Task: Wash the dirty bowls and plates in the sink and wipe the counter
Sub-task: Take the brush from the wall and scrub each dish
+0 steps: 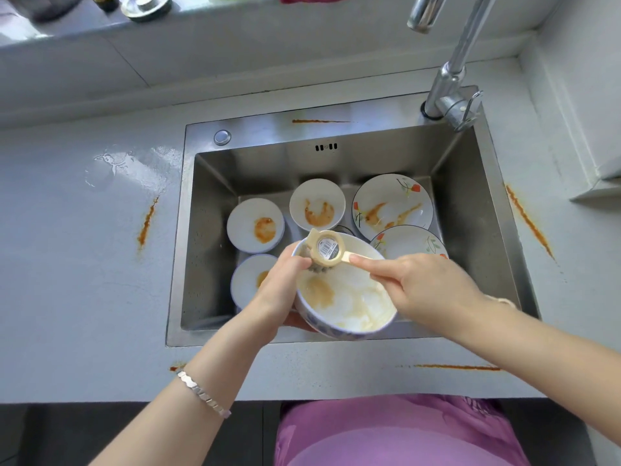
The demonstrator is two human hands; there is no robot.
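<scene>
My left hand (284, 284) grips the rim of a large white bowl (349, 304) tilted over the steel sink (208, 230); brown sauce smears its inside. My right hand (423, 287) holds the handle of a cream dish brush (327, 252), whose bristles press the bowl's upper inner wall. In the basin lie three small white bowls with orange stains: one at the left (255, 225), one in the middle (317, 205), one partly hidden by my left hand (250, 279). Two flowered plates sit at the right, one stained (391, 205), one half covered (408, 242).
The chrome faucet (450, 72) rises at the sink's back right, its spout off to the side. Orange sauce streaks mark the grey counter at the left (148, 222), right (529, 222), front (457, 367) and sink ledge (317, 121). A wet patch (127, 169) lies left of the sink.
</scene>
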